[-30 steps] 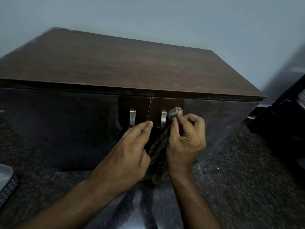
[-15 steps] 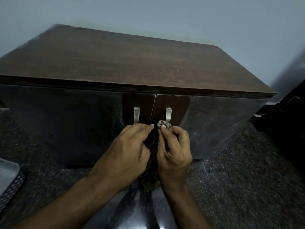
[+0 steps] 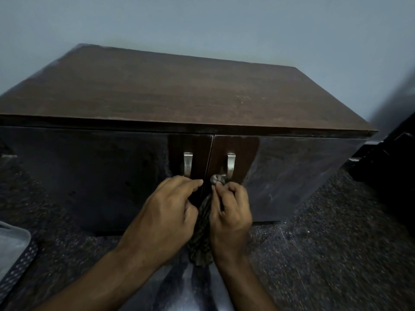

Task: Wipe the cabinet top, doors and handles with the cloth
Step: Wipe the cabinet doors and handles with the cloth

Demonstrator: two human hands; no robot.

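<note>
A low dark brown cabinet [image 3: 179, 95] stands against the wall, its two glossy doors closed. Each door has a silver handle: the left handle [image 3: 187, 163] and the right handle [image 3: 230, 164]. My right hand [image 3: 231, 212] pinches a dark patterned cloth [image 3: 203, 239], whose bunched tip sits at the bottom end of the right handle. The rest of the cloth hangs down between my hands. My left hand [image 3: 169, 209] is beside it with fingers bent, fingertips at the left door just below the left handle; whether it holds the cloth is hidden.
Dark speckled floor [image 3: 325, 243] lies around the cabinet. A pale perforated container [image 3: 13, 254] sits at the left edge. Dark furniture [image 3: 395, 158] stands at the right. A grey wall [image 3: 202, 25] rises behind.
My right hand slid the cloth down the right handle from its top to its bottom end. The view shifted slightly, and my left hand stayed near the left handle.
</note>
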